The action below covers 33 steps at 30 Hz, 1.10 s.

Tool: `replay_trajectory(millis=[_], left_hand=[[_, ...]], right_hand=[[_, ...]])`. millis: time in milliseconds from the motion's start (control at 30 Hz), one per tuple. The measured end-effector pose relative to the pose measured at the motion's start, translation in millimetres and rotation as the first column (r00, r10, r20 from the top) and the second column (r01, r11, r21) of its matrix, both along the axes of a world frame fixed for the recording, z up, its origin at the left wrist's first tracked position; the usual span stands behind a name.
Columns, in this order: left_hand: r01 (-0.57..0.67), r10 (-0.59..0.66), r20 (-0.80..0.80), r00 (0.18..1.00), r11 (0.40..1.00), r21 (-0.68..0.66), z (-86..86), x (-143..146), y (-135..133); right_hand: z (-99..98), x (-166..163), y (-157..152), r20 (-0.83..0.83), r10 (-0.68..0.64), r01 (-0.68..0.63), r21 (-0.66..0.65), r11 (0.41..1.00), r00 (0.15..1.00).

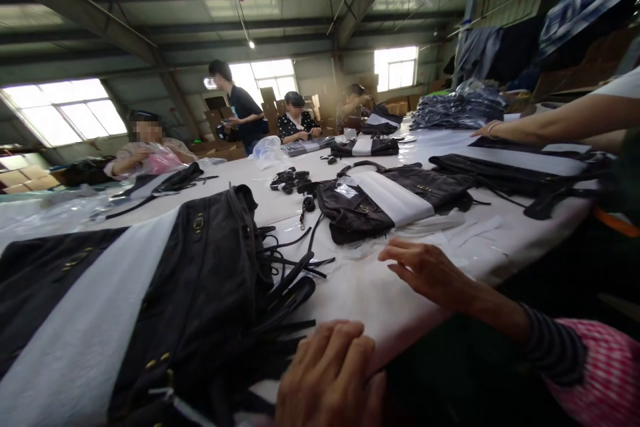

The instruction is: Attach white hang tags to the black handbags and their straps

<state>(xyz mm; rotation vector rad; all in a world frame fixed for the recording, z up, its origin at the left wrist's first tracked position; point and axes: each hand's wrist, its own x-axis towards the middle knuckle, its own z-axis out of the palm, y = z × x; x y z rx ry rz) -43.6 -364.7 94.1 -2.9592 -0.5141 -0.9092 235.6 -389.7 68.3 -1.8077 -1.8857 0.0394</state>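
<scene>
My left hand [330,373] is at the bottom middle, its fingers bent and close together at the table's near edge. The fingertips are hidden, so anything they hold does not show. Beside it on the left lies a large black bag [200,280] with a white wrapping band [100,313] and loose straps [293,297]. My right hand [430,273] hovers over or rests on the table edge, fingers stretched forward and apart, with nothing in them. Just beyond its fingertips lies another black bag [350,213] with a white band [393,199] around its middle.
Coiled black straps [293,180] lie mid-table [280,210]. A co-worker's arm [545,113] reaches in from the right over a banded black bag [515,170]. A pile of plastic-wrapped items [457,107] stands behind. Several people are around the far side, with clear plastic [270,151] nearby.
</scene>
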Motion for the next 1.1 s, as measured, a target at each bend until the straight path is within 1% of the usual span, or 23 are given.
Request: replay_trajectory(millis=[33, 67, 133, 200, 300, 400, 467, 533, 633, 700, 800, 867, 967, 1033, 1100], left_hand=[[-0.012, 0.008, -0.062, 0.998, 0.998, -0.055, 4.7, 13.2, 0.3], [-0.049, 0.037, -0.114, 0.993, 0.993, -0.105, 7.9, 24.1, 2.9], [-0.176, 0.141, -0.2, 0.97, 0.969, -0.172, 9.1, 40.7, 12.7], [-0.278, 0.226, -0.25, 0.941, 0.94, -0.196, 2.7, 52.5, 25.7], [-0.35, 0.292, -0.269, 0.918, 0.914, -0.204, -17.5, 62.0, 43.4], [-0.361, 0.295, -0.282, 0.913, 0.905, -0.223, -39.0, 63.2, 52.3], [-0.357, 0.285, -0.279, 0.917, 0.898, -0.256, -48.3, 61.3, 53.9], [-0.348, 0.284, -0.238, 0.929, 0.888, -0.3, -52.7, 58.7, 54.6], [-0.309, 0.277, -0.139, 0.951, 0.875, -0.372, -53.6, 55.6, 56.9], [-0.274, 0.268, -0.075, 0.961, 0.869, -0.411, -52.4, 54.7, 58.9], [-0.243, 0.287, 0.033, 0.957, 0.863, -0.443, -50.6, 55.3, 60.8], [-0.226, 0.295, 0.093, 0.951, 0.868, -0.443, -50.6, 56.4, 61.3], [-0.212, 0.283, 0.108, 0.953, 0.878, -0.429, -52.2, 57.8, 62.1], [-0.226, 0.293, 0.094, 0.952, 0.874, -0.43, -52.9, 58.3, 62.7], [-0.24, 0.308, 0.093, 0.947, 0.867, -0.437, -52.2, 58.6, 62.8]], right_hand=[[-0.1, -3.2, 10.9, 0.074, 0.003, -0.001, -0.015, 1.0, 0.997], [0.1, -5.4, 21.3, 0.122, -0.001, 0.005, -0.028, 1.0, 0.992], [0.8, -7.2, 39.7, 0.155, 0.014, -0.007, -0.051, 0.999, 0.988], [0.3, -7.9, 54.6, 0.176, 0.062, -0.05, -0.072, 0.996, 0.982], [-3.5, -10.6, 68.9, 0.257, 0.119, -0.094, -0.11, 0.99, 0.959], [-9.5, -11.1, 73.6, 0.28, 0.13, -0.101, -0.118, 0.988, 0.951], [-13.6, -7.6, 73.3, 0.259, 0.117, -0.101, -0.073, 0.992, 0.959], [-17.7, -1.6, 72.4, 0.237, 0.102, -0.102, -0.009, 0.995, 0.966], [-23.7, 7.3, 73.3, 0.197, 0.104, -0.117, 0.057, 0.991, 0.975], [-26.5, 11.1, 75.3, 0.148, 0.108, -0.119, 0.069, 0.99, 0.983], [-26.3, 14.1, 78.3, 0.042, 0.129, -0.13, 0.035, 0.991, 0.991], [-23.1, 16.2, 79.4, -0.062, 0.183, -0.184, -0.017, 0.983, 0.981], [-16.3, 21.3, 79.2, -0.225, 0.267, -0.285, -0.051, 0.957, 0.937], [-11.6, 25.2, 77.8, -0.27, 0.273, -0.295, -0.043, 0.955, 0.923], [-6.6, 28.2, 75.6, -0.268, 0.255, -0.27, -0.021, 0.963, 0.929]])
